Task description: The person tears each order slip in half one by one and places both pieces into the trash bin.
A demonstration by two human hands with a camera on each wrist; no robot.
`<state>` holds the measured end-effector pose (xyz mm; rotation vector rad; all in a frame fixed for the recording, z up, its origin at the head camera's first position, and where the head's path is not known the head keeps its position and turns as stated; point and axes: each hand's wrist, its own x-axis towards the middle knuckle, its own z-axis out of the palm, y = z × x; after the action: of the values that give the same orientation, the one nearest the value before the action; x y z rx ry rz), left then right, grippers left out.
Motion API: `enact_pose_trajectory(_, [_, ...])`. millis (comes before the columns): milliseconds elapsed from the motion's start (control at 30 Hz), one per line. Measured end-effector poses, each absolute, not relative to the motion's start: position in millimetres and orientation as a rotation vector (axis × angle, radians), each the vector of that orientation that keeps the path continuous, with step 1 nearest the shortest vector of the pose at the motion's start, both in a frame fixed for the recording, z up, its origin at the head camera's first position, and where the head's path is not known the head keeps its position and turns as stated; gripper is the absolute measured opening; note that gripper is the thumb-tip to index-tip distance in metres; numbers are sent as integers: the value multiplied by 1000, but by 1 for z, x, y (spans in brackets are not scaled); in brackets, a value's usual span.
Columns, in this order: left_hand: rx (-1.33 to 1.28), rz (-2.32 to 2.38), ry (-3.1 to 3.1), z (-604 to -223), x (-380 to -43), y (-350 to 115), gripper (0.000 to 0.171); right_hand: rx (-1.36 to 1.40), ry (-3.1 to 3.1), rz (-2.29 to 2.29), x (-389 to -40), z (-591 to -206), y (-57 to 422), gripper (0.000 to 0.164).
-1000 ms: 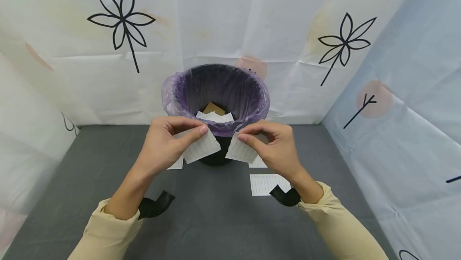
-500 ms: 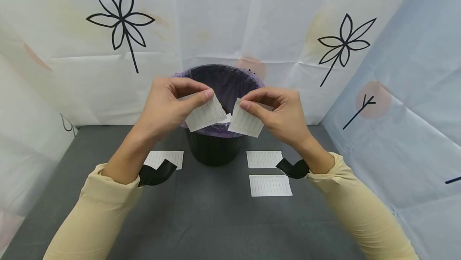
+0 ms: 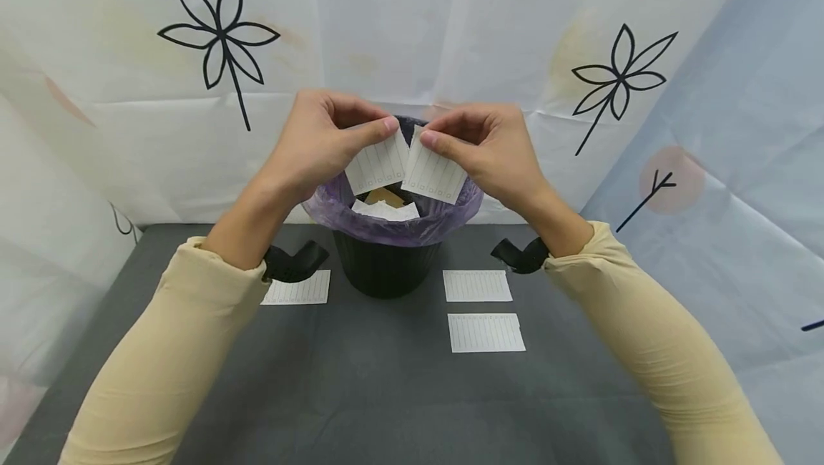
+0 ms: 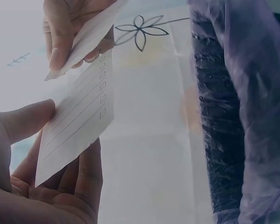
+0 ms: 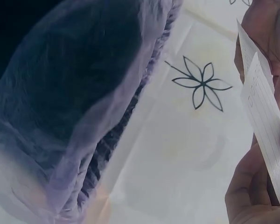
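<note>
Above the bin, my left hand (image 3: pixel 322 139) pinches a torn piece of lined white paper (image 3: pixel 376 164) between thumb and fingers. Beside it my right hand (image 3: pixel 492 150) pinches a second torn piece (image 3: pixel 434 172), and the two pieces nearly meet at their torn edges. In the left wrist view, the left hand's piece (image 4: pixel 77 116) has a row of small printed boxes along one side. Below both hands stands a black bin (image 3: pixel 386 265) lined with a purple plastic bag (image 3: pixel 399 232). Inside it lie white torn paper (image 3: pixel 386 211) and a brown scrap (image 3: pixel 385 195).
One lined paper sheet (image 3: pixel 299 288) lies left of the bin, partly behind the left wrist strap. To its right are two more, a farther sheet (image 3: pixel 478 286) and a nearer sheet (image 3: pixel 486 333). A white patterned cloth (image 3: pixel 386 36) hangs behind the dark table (image 3: pixel 386 393).
Both hands have risen and moved forward from the bin's near side to above its opening, each carrying its paper piece. The pieces have come closer together. The sheets on the table have not moved.
</note>
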<state>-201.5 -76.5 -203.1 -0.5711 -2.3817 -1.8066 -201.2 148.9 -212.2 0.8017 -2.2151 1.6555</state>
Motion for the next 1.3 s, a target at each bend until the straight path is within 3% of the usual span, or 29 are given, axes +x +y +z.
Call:
enact_pose_trajectory(667, [-388,-1753,-2565,-177,-241,-71,27,636,-2450,1526,-251,-186,136,12])
enact_pose_trajectory(1300, [-273,-1732,-2644,-191,-267,-69,28,565,-2558,1527,-274,-196,133,11])
